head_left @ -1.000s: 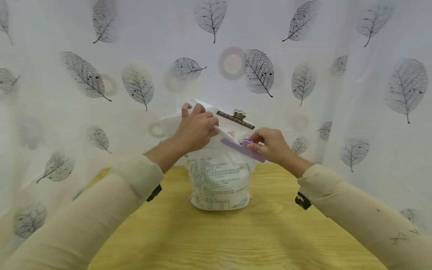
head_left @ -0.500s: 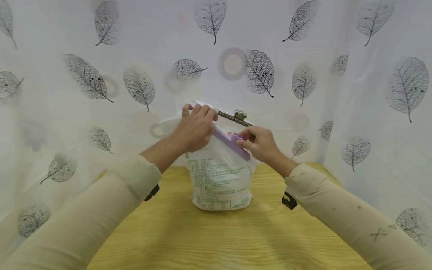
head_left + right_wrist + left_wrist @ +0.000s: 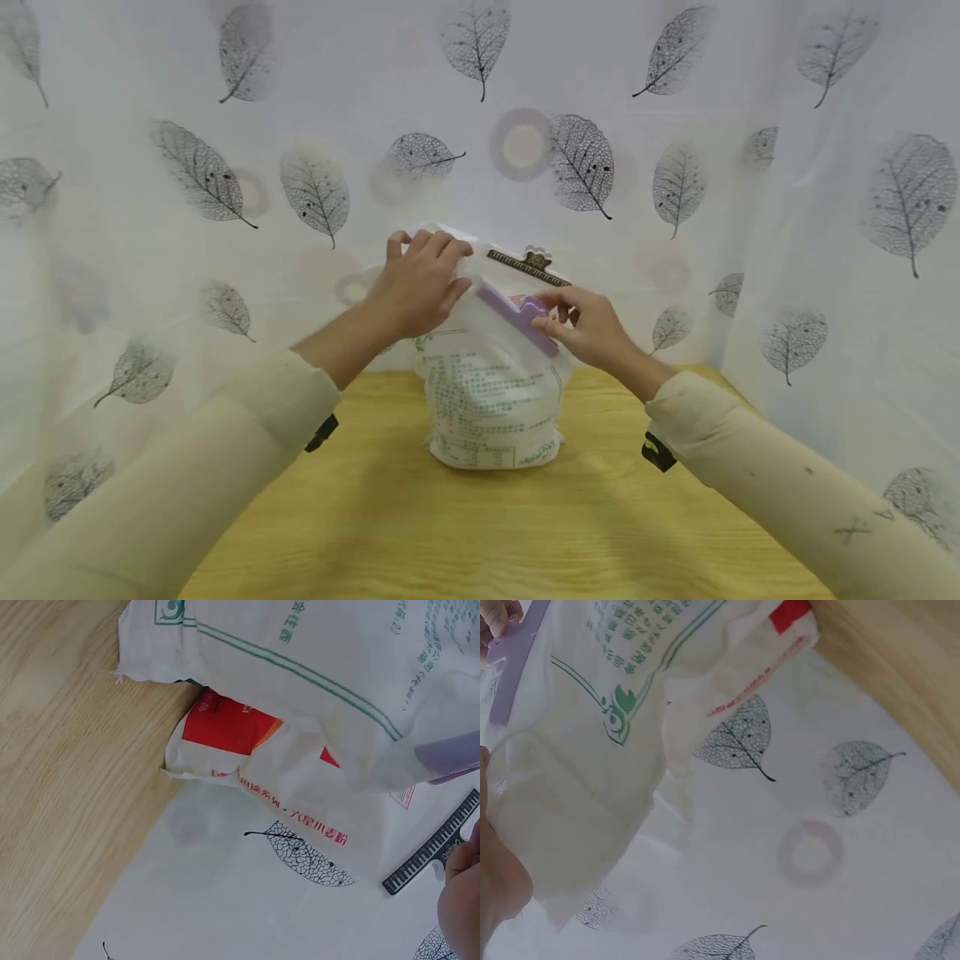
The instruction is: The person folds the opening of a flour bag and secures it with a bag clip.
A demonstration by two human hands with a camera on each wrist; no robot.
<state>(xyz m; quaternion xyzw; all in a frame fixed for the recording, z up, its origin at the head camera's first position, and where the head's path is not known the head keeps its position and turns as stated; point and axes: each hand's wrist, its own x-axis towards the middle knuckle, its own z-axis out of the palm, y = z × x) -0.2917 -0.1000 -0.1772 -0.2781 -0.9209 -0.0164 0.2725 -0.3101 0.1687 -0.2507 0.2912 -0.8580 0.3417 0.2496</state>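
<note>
A white cloth-like bag with green print (image 3: pixel 487 400) stands on the table, its top folded over at a slant. My right hand (image 3: pixel 588 325) pinches the handle of a purple bag clip (image 3: pixel 517 317), which lies along that slanted fold. In the right wrist view, the clip's end (image 3: pixel 450 754) sits over the bag's folded edge. At the bag's upper left, my left hand (image 3: pixel 420 279) touches the bag with bent fingers, its thumb apart from them. The left wrist view shows a loose bag corner (image 3: pixel 562 840) beside the thumb; the fingertips are hidden there.
Close behind stands a second white bag with red print (image 3: pixel 292 810). A dark patterned clip with ruler-like marks (image 3: pixel 528 265) is at its top. The wooden table (image 3: pixel 480 533) extends in front. A white leaf-patterned curtain (image 3: pixel 360 75) hangs behind and at both sides.
My right hand has brought the purple clip up and left along the bag's fold. Over the last half second, my left hand has shifted slightly left and its thumb has come into sight.
</note>
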